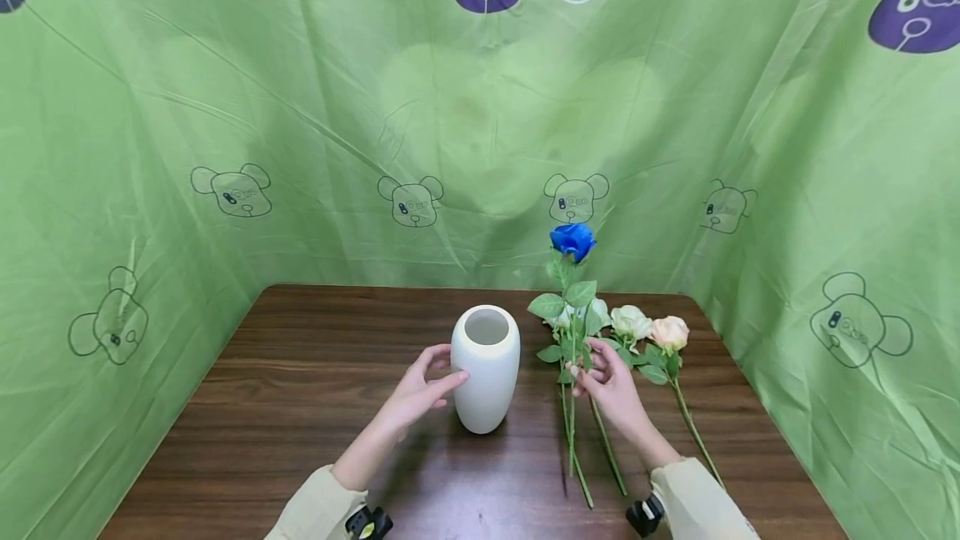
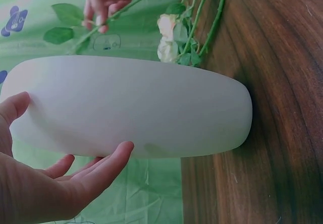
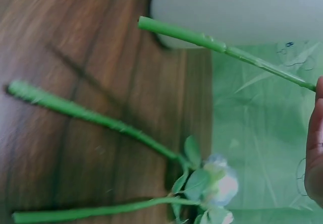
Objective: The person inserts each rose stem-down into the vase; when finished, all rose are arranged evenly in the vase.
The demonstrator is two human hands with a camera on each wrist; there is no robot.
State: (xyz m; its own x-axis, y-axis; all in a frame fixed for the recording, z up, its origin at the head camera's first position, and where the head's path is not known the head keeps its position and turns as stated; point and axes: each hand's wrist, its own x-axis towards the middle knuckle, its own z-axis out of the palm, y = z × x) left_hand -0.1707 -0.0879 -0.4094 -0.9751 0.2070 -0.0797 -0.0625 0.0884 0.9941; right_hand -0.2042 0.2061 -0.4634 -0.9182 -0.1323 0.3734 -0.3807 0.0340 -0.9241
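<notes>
A tall white vase (image 1: 486, 373) stands upright on the wooden table. My left hand (image 1: 423, 386) holds its left side near the top, thumb on the front and fingers round toward the back; the left wrist view shows that hand (image 2: 60, 178) against the smooth wall. To the right of the vase, my right hand (image 1: 609, 386) pinches the green stem of a blue rose (image 1: 573, 242) between thumb and fingers. This rose is upright, bloom at the top. In the right wrist view its cut stem end (image 3: 176, 31) hangs above the table, overlapping the vase.
White roses (image 1: 632, 322) and a pale peach rose (image 1: 670, 332) lie on the table (image 1: 322, 365) at the right, stems pointing toward me. A green printed curtain (image 1: 480, 123) encloses the back and both sides of the table.
</notes>
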